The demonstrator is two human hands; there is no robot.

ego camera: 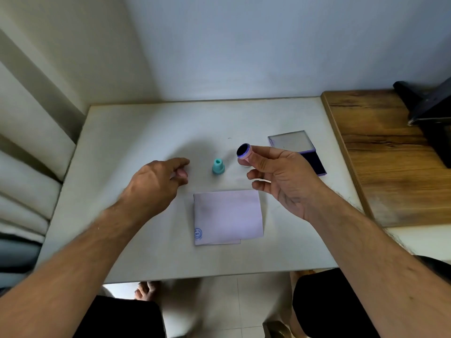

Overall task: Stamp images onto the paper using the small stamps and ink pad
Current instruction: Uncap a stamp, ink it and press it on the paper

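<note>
My right hand [275, 172] holds a small pink stamp [244, 151] above the table, its dark inked face turned up and toward the left. A teal stamp [218, 166] stands upright on the white table [136, 132] between my hands. My left hand [156, 181] hovers left of it, fingers loosely curled, with something pink partly showing at the fingertips that I cannot make out. A folded white paper [228, 217] lies near the front, with one blue round print [198, 234] at its lower left corner. The open ink pad [314, 162] sits behind my right hand.
The ink pad's clear lid [290, 141] stands open at the back. A wooden tabletop [390, 157] adjoins on the right, with a black object [429, 113] on it. A wall closes the back, cushions lie to the left.
</note>
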